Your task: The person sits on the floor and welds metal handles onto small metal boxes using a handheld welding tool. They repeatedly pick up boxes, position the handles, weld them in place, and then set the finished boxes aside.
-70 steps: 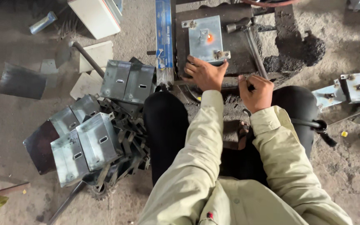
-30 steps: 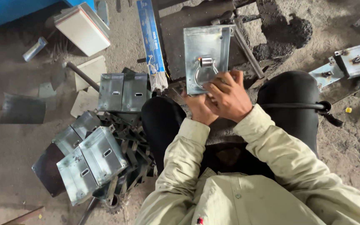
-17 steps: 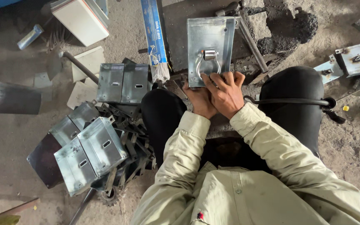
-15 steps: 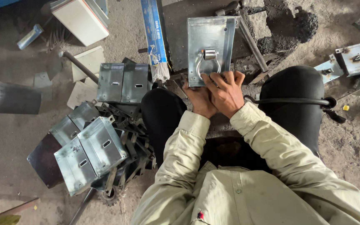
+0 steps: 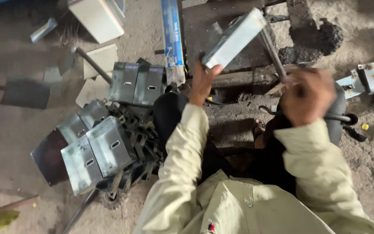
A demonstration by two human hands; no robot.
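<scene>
Left hand [image 5: 202, 80] grips grey metal box [image 5: 234, 38] by lower end, box tilted up above dark work plate [image 5: 204, 30]. Right hand [image 5: 307, 95] blurry over knee, grip cannot tell. More metal boxes [image 5: 96, 149] piled left.

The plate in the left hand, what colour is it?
Pale silver-grey metal plate, seen in the head view.

A long, narrow blue box [image 5: 172, 38] with pale printed patches lies flat on the ground at the top centre, its near end torn and whitish. At the upper left stands a cream, box-shaped thing [image 5: 97, 18], possibly a carton, though the view cuts it off.
</scene>
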